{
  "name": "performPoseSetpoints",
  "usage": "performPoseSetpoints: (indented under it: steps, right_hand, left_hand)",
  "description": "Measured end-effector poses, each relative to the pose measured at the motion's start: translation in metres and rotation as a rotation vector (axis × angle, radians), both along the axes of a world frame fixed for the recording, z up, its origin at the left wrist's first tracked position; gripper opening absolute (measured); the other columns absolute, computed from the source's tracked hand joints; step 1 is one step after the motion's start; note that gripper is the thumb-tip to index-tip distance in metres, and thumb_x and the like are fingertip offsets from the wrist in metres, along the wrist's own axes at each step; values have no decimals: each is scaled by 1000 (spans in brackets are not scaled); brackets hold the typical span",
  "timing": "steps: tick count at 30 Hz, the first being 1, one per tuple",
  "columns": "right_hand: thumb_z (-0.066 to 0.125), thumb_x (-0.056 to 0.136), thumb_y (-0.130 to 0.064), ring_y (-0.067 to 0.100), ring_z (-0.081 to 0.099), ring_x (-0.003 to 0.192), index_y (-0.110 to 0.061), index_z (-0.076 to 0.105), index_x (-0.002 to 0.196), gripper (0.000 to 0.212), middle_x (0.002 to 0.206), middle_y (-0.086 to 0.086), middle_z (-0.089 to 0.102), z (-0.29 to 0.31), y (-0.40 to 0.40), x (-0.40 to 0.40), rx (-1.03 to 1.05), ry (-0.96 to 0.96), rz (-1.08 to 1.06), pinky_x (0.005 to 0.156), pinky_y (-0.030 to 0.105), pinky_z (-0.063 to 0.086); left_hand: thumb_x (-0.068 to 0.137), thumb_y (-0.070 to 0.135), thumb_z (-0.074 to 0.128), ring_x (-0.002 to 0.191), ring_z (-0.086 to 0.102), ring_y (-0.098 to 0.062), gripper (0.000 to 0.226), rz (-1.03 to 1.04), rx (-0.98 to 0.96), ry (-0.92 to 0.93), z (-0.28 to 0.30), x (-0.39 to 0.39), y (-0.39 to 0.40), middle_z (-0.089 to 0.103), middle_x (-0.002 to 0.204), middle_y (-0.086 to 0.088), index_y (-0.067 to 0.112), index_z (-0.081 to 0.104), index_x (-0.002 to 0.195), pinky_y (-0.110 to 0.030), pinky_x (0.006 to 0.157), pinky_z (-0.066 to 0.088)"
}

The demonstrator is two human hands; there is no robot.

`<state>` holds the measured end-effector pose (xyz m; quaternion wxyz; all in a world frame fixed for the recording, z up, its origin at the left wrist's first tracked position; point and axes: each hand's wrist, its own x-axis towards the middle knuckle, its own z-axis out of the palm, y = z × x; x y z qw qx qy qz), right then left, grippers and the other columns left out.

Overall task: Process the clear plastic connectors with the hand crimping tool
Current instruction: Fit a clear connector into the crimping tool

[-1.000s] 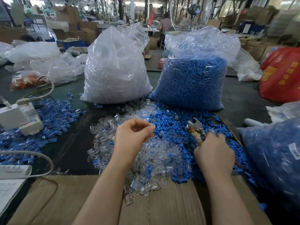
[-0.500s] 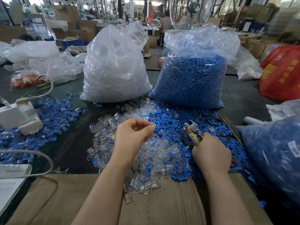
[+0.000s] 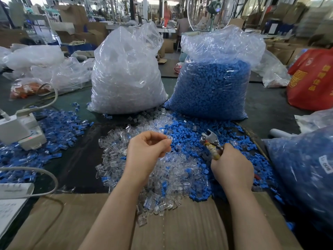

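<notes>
A heap of clear plastic connectors (image 3: 173, 170) lies on the dark table in front of me, mixed on its right with blue pieces (image 3: 182, 130). My left hand (image 3: 146, 154) hovers over the heap with thumb and forefinger pinched on one small clear connector (image 3: 168, 137). To its right, my right hand (image 3: 232, 168) grips the handles of the hand crimping tool (image 3: 210, 139). The tool's metal jaws point up and left, toward the pinched connector, a short gap away.
A large bag of clear connectors (image 3: 126, 76) and a large bag of blue pieces (image 3: 212, 87) stand behind the heap. Another blue-filled bag (image 3: 306, 170) sits at right. A white power strip (image 3: 19, 132) with cables lies at left among blue parts. Cardboard (image 3: 171, 222) covers the near edge.
My right hand has lifted the crimping tool a little and carried it left, closer to my left hand. My left hand has kept its pinch and barely moved.
</notes>
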<state>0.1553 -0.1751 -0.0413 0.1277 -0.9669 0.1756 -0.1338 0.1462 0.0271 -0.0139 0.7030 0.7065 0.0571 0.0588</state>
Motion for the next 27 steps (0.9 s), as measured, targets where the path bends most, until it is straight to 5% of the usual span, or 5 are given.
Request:
performPoseSetpoints:
  steps: [5,11,17,27]
  right_hand:
    - [58,86,-28,16,39,56,-23,45,77,17,68,-5,49,5,3,3,82,-13,45,53,31,30]
    - [63,86,-29,29,58,82,-12,58,106,26,106,10,59,5,-7,-3,-78,70,-86,68,35,36]
    - [60,87,-27,21,44,62,-19,46,79,18,68,-2,44,1,-6,0,-64,141,-65,62,33,35]
    - [54,88,-25,23,51,69,-23,52,92,5,83,-2,58,-3,-7,3,-46,99,39,61,33,38]
  left_hand:
    - [82,6,76,82,72,-28,11,-3,-11,-7,2,0,-1,75,79,-7,7,68,89,-23,67,59]
    - [82,6,76,83,72,-28,12,7,-16,-6,1,0,0,75,80,-8,6,68,91,-23,67,59]
    - [81,7,76,78,74,-20,13,-2,-19,-3,1,0,0,75,81,-7,6,68,91,-21,66,57]
    - [81,7,77,77,74,-19,11,-7,-15,-2,0,-1,0,76,80,-6,9,68,88,-20,65,56]
